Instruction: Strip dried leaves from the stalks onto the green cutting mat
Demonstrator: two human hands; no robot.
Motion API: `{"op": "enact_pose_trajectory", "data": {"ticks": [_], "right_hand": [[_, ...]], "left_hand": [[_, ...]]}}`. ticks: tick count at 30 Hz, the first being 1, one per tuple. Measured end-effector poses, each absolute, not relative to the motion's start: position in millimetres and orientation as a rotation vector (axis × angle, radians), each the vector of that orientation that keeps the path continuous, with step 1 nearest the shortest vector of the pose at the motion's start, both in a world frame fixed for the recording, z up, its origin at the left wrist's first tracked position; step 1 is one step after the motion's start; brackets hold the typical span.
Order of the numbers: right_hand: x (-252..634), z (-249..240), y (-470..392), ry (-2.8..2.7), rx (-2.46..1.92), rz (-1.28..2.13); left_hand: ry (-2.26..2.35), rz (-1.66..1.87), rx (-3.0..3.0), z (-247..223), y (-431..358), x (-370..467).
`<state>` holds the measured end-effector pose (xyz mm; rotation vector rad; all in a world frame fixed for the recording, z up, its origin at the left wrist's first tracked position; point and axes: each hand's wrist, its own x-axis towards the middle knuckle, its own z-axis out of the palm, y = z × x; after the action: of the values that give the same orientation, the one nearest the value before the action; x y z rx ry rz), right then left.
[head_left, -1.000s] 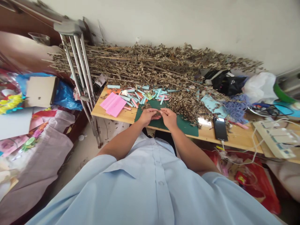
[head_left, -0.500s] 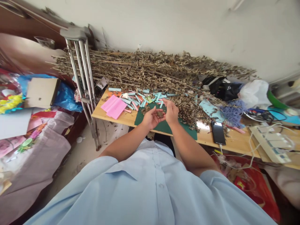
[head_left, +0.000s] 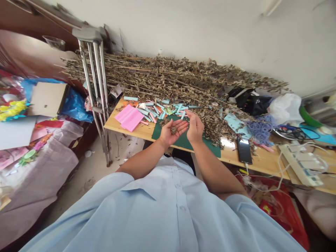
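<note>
One crumbled dried-leaf clump (head_left: pixel 173 130) is sitting above the green cutting mat (head_left: pixel 181 142) | left hand (head_left: pixel 170 137) is bearing it palm-up, fingers loosely extended, presumably against spilling | right hand (head_left: pixel 195 130) is curving half-open alongside, gripping nothing visible

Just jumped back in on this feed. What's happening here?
A person holds a small clump of dried leaves on the open, upturned palm of the left hand, over a green mat. The right hand is raised beside it, its palm mostly hidden. A loose leaf pile lies to the right, leafy dried stems stretch along the back, and pink sheets lie left.
</note>
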<state>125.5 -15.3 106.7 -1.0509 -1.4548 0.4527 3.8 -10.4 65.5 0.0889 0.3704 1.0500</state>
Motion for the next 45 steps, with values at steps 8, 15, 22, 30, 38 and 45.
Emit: {"op": "enact_pose_trajectory", "data": {"ticks": [8,15,22,30,38,45], "right_hand": [[147,95,-27,-2.088,-1.099,0.064],[142,84,-36,-2.214,-1.232,-0.097],[136,84,-37,-1.995,-1.187,0.108],[127,86,-39,-2.105,-1.112,0.209],[128,88,-42,-1.951,-1.096,0.244],[111,107,-22,-1.927,-1.14,0.29]], "left_hand": [[0.396,1.111,0.065,73,-9,-6],[0.399,1.099,0.063,75,-12,-4],[0.404,1.047,0.114,73,-14,-5],[0.431,0.984,0.125,76,-17,-2],[0.42,1.019,0.141,70,-14,-5],[0.395,0.958,0.131,79,-20,7]]}}
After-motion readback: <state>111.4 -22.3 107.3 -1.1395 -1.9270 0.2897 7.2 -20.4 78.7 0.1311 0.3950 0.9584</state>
